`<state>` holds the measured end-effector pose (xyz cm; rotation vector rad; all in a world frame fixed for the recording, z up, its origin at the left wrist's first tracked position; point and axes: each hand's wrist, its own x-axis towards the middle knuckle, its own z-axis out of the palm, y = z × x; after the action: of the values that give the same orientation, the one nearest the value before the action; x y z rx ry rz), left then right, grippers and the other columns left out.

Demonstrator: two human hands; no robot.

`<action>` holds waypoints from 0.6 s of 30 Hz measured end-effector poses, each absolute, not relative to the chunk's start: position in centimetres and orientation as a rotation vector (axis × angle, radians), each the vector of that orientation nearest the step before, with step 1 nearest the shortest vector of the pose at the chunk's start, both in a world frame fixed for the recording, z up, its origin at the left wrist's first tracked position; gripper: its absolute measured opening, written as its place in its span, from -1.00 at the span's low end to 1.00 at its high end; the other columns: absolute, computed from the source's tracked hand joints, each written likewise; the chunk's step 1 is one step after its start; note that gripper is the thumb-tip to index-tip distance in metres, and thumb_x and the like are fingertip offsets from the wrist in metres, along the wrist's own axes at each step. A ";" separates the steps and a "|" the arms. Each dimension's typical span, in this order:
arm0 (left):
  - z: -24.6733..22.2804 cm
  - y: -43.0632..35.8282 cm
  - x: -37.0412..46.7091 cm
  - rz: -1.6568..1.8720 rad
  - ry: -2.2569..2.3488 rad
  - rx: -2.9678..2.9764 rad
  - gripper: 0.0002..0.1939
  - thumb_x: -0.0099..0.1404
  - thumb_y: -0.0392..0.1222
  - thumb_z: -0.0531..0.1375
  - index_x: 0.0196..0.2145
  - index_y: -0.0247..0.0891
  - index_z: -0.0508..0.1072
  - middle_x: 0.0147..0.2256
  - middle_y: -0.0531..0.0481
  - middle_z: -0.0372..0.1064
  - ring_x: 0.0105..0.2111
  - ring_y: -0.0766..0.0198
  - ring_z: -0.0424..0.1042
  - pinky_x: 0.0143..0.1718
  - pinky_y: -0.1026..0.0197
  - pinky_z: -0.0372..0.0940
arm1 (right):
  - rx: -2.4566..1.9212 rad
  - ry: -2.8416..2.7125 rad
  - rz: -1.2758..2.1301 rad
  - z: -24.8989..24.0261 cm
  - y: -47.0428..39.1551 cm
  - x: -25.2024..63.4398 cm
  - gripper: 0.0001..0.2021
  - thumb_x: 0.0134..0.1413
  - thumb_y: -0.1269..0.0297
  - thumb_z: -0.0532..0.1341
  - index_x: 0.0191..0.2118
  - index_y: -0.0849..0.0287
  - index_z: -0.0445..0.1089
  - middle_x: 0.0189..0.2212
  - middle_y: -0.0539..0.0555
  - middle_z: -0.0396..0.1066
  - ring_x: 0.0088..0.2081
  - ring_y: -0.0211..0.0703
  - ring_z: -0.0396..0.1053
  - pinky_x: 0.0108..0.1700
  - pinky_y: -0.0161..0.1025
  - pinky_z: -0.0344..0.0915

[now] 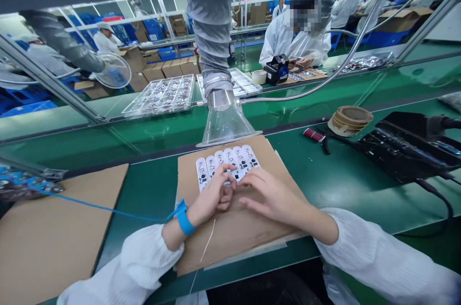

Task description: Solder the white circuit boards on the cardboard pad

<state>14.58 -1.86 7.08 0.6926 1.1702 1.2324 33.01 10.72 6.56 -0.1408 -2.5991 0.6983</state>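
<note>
Six white strips [229, 155] carrying small dark parts and wires lie side by side near the far edge of a cardboard sheet [259, 242], which itself sits on the green counter [324, 175]. The person's left hand [219, 190] is over the near ends of the row, index finger stretched out and the others curled in; from here I can't tell whether anything is pinched there. A blue wristband [185, 218] circles that wrist (its cord runs off toward the counter's left end). The right hand [272, 194] is loosely spread, thumb well apart from the fingers with nothing seen between them, its fingertips just beside the strips' near ends. A clear hood [230, 125] hangs by the sheet's far edge, and a brown roll [350, 120] sits toward the counter's far edge, on the right.
</note>
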 end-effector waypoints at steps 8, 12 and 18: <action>8.5 -0.9 15.6 0.903 1.292 0.845 -0.66 0.56 0.19 0.00 0.01 -0.10 0.26 -0.51 0.21 0.01 -0.62 0.41 -0.04 -0.64 0.40 -0.10 | -0.112 -2.570 0.932 7.8 12.4 33.6 -0.80 0.46 0.27 0.19 -0.23 0.16 0.51 -0.29 0.05 0.44 -0.19 -0.19 0.39 -0.13 -0.21 0.30; 8.6 -2.6 12.9 0.728 1.463 1.061 -0.62 0.52 0.18 0.08 -0.25 -0.19 0.32 -0.51 0.19 0.05 -0.60 0.41 0.00 -0.60 0.33 -0.01 | -0.301 -2.533 1.165 8.7 15.1 36.3 -0.74 0.42 0.17 0.25 -0.30 0.15 0.54 -0.38 0.01 0.42 -0.30 -0.27 0.38 -0.23 -0.27 0.28; 8.4 -2.2 6.9 0.767 1.739 1.809 -0.66 0.57 0.01 0.05 -0.25 -0.20 0.50 -0.39 0.06 0.45 -0.39 0.32 0.38 -0.33 0.28 0.18 | -0.537 -2.270 1.106 8.2 16.6 40.3 -0.80 0.39 0.13 0.27 -0.20 0.03 0.64 -0.29 0.07 0.52 -0.26 -0.17 0.48 -0.22 -0.19 0.37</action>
<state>6.88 -2.16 8.40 1.8090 1.7388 0.7672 40.31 16.55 8.23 -0.5373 -2.2701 1.1061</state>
